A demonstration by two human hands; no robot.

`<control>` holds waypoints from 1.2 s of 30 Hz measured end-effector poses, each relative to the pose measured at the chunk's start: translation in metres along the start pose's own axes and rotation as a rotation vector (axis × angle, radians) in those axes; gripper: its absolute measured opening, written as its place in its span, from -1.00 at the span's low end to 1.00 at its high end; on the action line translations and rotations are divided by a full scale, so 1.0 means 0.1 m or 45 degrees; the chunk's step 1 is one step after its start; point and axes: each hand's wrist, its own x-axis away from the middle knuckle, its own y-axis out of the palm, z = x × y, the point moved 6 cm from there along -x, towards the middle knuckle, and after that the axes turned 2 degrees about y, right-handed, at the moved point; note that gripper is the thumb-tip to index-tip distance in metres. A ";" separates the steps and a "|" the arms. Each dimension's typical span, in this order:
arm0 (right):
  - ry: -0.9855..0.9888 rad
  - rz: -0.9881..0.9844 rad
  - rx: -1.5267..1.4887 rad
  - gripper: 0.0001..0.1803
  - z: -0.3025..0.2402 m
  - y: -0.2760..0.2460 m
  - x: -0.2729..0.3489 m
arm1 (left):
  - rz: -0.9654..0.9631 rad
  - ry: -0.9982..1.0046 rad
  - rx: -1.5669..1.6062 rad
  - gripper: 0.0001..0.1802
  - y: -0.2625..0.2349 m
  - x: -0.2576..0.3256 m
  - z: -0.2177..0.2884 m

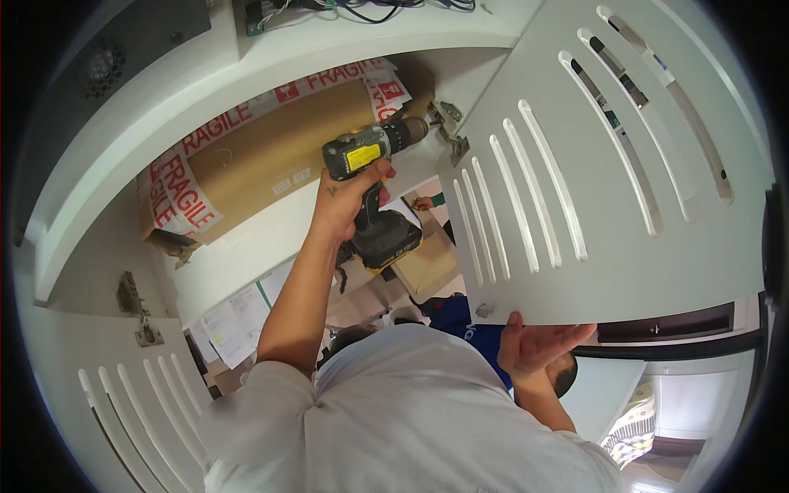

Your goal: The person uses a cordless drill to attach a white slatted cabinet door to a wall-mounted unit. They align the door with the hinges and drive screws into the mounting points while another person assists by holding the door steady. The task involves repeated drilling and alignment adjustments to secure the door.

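Left hand (341, 201) closed round drill (352, 154), chuck (404, 134) directed right toward hinge (449, 131), apparently for alignment. Right hand (532, 349) open, palm visible, at near edge of slotted door (612, 279), apparently steadying it.

From my remote seat, I see a box (275, 156) left of the drill (355, 154), a hinge (450, 135) and door (608, 275) to its right.

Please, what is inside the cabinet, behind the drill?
A taped cardboard box is there. The drill, held in the left hand, covers part of it. Its contents and the space behind it cannot be seen.
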 end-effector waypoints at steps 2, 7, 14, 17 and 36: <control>-0.003 0.017 -0.002 0.18 0.00 0.01 0.00 | 0.001 0.000 -0.012 -0.66 0.01 0.00 0.01; -0.027 0.035 -0.018 0.18 -0.01 0.01 0.00 | 0.044 -0.017 -0.027 -0.65 -0.06 -0.03 -0.03; -0.032 0.054 -0.010 0.18 -0.02 0.02 -0.02 | 0.027 -0.022 0.045 -0.66 -0.02 -0.03 -0.03; -0.028 0.030 -0.057 0.19 -0.01 0.03 0.00 | 0.022 -0.022 0.022 -0.67 -0.05 -0.05 -0.06; -0.151 0.191 -0.099 0.14 0.08 0.12 0.10 | -0.284 -0.205 -0.729 -0.60 -0.36 1.11 0.31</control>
